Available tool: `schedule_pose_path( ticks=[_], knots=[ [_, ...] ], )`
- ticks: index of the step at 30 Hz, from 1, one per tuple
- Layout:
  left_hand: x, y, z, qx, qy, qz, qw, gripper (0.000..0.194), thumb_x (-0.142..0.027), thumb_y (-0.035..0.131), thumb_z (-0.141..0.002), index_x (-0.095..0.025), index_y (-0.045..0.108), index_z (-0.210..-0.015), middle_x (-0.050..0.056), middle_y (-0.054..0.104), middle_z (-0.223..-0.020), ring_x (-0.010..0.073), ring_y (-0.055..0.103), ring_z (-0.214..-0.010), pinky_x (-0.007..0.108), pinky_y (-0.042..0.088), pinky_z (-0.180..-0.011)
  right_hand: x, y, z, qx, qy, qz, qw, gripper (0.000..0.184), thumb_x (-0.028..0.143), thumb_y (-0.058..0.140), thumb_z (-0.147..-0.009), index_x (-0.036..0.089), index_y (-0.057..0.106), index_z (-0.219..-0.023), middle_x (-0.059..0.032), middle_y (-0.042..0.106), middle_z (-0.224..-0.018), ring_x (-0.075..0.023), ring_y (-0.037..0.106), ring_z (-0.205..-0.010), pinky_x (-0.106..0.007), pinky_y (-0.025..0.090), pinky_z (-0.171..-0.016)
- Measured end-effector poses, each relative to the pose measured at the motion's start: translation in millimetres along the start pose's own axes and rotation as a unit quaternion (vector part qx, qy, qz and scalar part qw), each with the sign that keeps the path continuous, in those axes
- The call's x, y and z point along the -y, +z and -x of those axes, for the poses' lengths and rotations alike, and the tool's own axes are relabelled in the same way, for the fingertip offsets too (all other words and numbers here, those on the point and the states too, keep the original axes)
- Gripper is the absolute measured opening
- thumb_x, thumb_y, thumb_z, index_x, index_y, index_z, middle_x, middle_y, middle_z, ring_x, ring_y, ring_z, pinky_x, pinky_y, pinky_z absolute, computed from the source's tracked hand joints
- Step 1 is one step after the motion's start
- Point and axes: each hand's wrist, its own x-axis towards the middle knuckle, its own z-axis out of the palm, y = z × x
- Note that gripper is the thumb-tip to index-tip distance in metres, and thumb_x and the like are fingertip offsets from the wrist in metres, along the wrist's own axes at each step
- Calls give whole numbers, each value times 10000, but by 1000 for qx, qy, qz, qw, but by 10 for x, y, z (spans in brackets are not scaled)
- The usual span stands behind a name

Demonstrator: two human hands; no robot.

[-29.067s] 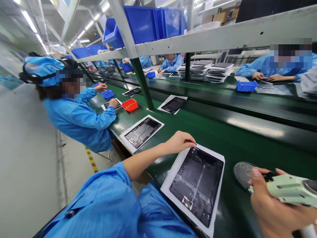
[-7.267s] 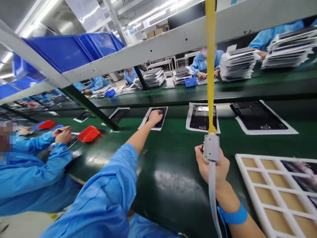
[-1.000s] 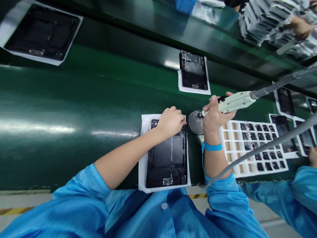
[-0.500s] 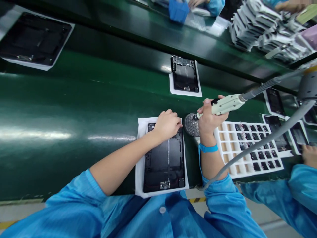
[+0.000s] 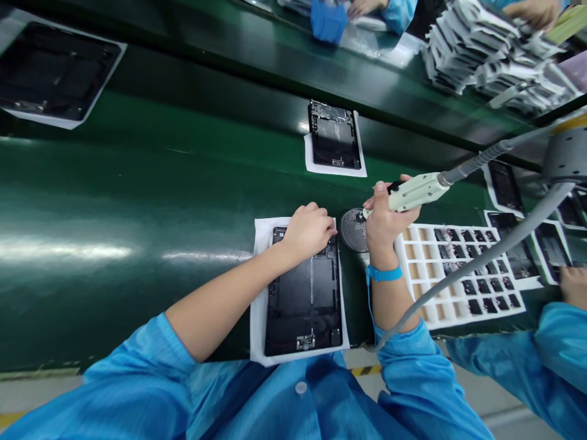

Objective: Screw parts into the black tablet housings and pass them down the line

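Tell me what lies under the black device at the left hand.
A white sheet lies under the black device, showing beyond its left and bottom edges. The sheet's middle is covered and cannot be seen.

A: Which text, brand or number is legible?

B: None. No lettering can be read on any surface.

A: Check the tablet [image 5: 293, 299].

B: Its small circuit board [image 5: 306, 342], at the end nearest the person, shows pale specks. Any print there is too small to read.

A: Check the hand tool [image 5: 419, 191].

B: The pale green casing carries small dark spots. These do not resolve into characters.

A: Check the parts tray [image 5: 499, 315].

B: Markings on the small dark parts inside it, if any, are too small to read.

A: Which sign is visible?

B: One, wordless: yellow-and-black striped tape [image 5: 365, 370] on the floor, partly hidden.
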Motion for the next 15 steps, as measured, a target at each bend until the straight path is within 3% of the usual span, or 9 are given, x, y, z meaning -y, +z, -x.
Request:
schedule_pose_path(
  ticks=[9, 15],
  knots=[
    [-17, -44, -6, 6, -8, 3, 1000, 237, -340, 744, -1125, -216, 904, -1001, 109, 798, -985, 326, 640, -1083, 446, 414, -845, -14, 12, 16, -1, 22, 6, 1000, 607, 548, 910, -884, 244, 592, -1302, 64, 739, -892, -84, 595, -510, -282, 537, -491],
    [4, -27, -5, 4, -1, 6, 1000, 221, -347, 763, -1121, -211, 892, -1005, 95, 805, -1007, 318, 661, -1089, 436, 405, -835, 326, -52, 57, -12, -16, -34, 999, 553, 480, 920, -896, 275, 594, -1293, 60, 768, -939, -70, 551, -488, -289, 542, -497]
  ],
)
